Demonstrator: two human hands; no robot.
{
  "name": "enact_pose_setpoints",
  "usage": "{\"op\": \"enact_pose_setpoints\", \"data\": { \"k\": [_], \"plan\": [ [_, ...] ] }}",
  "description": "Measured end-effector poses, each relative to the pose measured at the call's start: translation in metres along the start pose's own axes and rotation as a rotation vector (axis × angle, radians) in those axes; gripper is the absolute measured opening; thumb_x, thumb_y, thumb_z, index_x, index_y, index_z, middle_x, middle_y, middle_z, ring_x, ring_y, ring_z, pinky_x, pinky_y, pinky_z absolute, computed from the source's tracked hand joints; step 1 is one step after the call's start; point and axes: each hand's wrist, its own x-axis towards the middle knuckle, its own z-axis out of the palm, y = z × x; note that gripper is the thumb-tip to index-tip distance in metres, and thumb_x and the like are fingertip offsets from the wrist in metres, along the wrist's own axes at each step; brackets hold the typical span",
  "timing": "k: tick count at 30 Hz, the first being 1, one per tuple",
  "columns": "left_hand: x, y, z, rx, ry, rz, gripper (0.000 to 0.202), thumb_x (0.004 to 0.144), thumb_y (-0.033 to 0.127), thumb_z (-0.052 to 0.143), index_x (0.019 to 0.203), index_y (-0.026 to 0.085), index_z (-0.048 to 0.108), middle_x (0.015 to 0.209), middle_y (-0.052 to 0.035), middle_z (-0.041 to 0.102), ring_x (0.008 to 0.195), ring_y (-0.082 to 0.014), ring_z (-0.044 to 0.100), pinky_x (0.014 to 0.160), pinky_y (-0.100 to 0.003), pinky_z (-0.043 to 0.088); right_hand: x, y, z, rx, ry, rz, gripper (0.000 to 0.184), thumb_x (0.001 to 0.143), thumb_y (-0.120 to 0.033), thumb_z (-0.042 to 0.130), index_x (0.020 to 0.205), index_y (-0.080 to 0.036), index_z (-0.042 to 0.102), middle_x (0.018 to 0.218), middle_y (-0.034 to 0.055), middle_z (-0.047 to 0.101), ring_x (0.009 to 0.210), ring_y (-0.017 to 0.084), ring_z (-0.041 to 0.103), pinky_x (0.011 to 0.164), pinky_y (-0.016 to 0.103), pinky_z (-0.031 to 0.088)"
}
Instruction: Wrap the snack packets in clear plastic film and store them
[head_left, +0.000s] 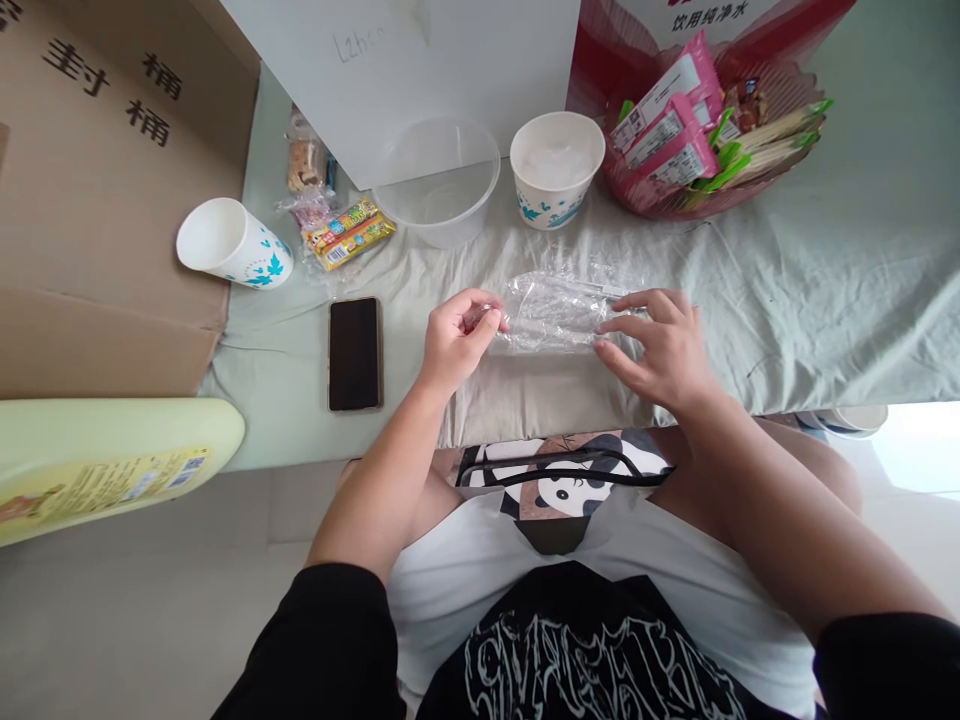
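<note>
A crumpled clear plastic wrapper (556, 305) lies across the cloth in front of me. My left hand (463, 338) pinches its left end between thumb and fingers. Spread over the right end is my right hand (658, 345), fingers apart, the tips at or just touching the plastic. Whether anything thin lies inside the wrapper I cannot make out. Behind it stand a clear round plastic bowl (450, 215) and a white paper cup (553, 190) with a blue leaf print and whitish, translucent material inside.
A phone (355, 354) lies left of my hands. Beyond it are a tilted paper cup (259, 256) and yellow snack packets (351, 238). A basket (637, 195) of pink packets stands back right. A cardboard box (112, 250) and a pale yellow bottle (180, 430) bound the left side.
</note>
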Motion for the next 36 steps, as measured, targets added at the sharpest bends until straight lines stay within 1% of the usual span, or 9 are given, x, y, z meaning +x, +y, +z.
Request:
{"op": "enact_pose_setpoints", "data": {
  "k": [3,6,11,14,16,21,25,29,36],
  "plan": [
    [0.0,0.002,0.001,0.012,-0.038,0.037,0.011,0.087,0.032,0.067,0.087,0.021,0.069,0.07,0.0007,0.07,0.067,-0.0129,0.069,0.063,-0.025,0.053,0.001,-0.005,-0.002,0.18,-0.103,-0.064,0.036,0.09,-0.053,0.063,0.111,-0.025,0.072,0.112,0.0102,0.076,0.117,0.034,0.066,0.1,0.051,0.048],
    [-0.001,0.001,0.003,-0.011,-0.074,0.049,0.019,0.09,0.04,0.068,0.09,0.021,0.066,0.072,0.0005,0.069,0.072,-0.0134,0.071,0.069,-0.027,0.056,0.001,-0.011,-0.005,0.336,-0.247,-0.014,0.038,0.089,-0.042,0.064,0.123,-0.024,0.065,0.091,0.0047,0.077,0.084,0.024,0.072,0.08,0.04,0.055],
    [0.0,-0.004,0.006,-0.059,-0.016,-0.007,0.029,0.095,0.053,0.063,0.096,0.025,0.057,0.065,0.0055,0.058,0.048,-0.0082,0.056,0.045,-0.022,0.042,-0.003,-0.016,-0.005,0.394,-0.286,0.067,0.032,0.089,-0.035,0.062,0.118,-0.022,0.065,0.06,-0.0056,0.06,0.052,0.013,0.055,0.056,0.029,0.045],
    [0.002,-0.009,0.005,-0.074,0.038,0.03,0.028,0.097,0.053,0.063,0.096,0.025,0.056,0.063,0.0073,0.053,0.041,-0.0051,0.045,0.039,-0.02,0.034,-0.002,-0.014,-0.004,0.342,-0.285,0.084,0.033,0.089,-0.038,0.063,0.116,-0.021,0.066,0.058,-0.0061,0.056,0.05,0.013,0.051,0.054,0.029,0.043],
    [0.003,-0.012,0.005,-0.084,0.039,0.075,0.028,0.097,0.052,0.064,0.097,0.025,0.057,0.063,0.0075,0.051,0.04,-0.0047,0.043,0.036,-0.019,0.03,0.0,-0.013,-0.004,0.318,-0.247,0.074,0.033,0.088,-0.042,0.063,0.113,-0.02,0.067,0.064,-0.0025,0.061,0.058,0.016,0.058,0.06,0.032,0.048],
    [-0.002,-0.01,0.006,-0.052,-0.128,0.152,0.03,0.099,0.054,0.06,0.097,0.023,0.06,0.065,0.0057,0.057,0.043,-0.0053,0.046,0.04,-0.019,0.035,0.002,-0.016,-0.007,0.42,-0.166,0.059,0.047,0.083,-0.052,0.069,0.117,-0.019,0.065,0.102,0.0102,0.073,0.091,0.026,0.07,0.082,0.041,0.058],
    [-0.008,-0.005,0.009,-0.027,-0.235,0.101,0.035,0.097,0.058,0.06,0.106,0.024,0.06,0.064,0.0047,0.061,0.05,-0.0087,0.057,0.047,-0.022,0.041,-0.001,-0.023,-0.006,0.548,-0.235,0.191,0.036,0.086,-0.039,0.067,0.117,-0.022,0.061,0.083,0.0027,0.07,0.074,0.021,0.069,0.073,0.038,0.059],
    [-0.009,-0.005,0.01,-0.038,-0.285,-0.026,0.05,0.089,0.058,0.068,0.125,0.026,0.053,0.072,0.0024,0.07,0.056,-0.0123,0.063,0.053,-0.026,0.045,-0.006,-0.026,-0.003,0.688,-0.203,0.346,0.059,0.091,-0.037,0.061,0.145,-0.025,0.04,0.085,0.0002,0.068,0.063,0.018,0.068,0.063,0.037,0.058],
    [-0.011,0.004,0.01,0.158,-0.458,-0.107,0.072,0.082,0.049,0.071,0.145,0.023,0.045,0.092,-0.0022,0.08,0.07,-0.0158,0.069,0.066,-0.031,0.051,-0.004,-0.031,-0.016,0.429,-0.16,0.47,0.06,0.093,-0.031,0.054,0.15,-0.025,0.035,0.069,-0.0009,0.066,0.059,0.023,0.066,0.064,0.042,0.055]
  ]
}}
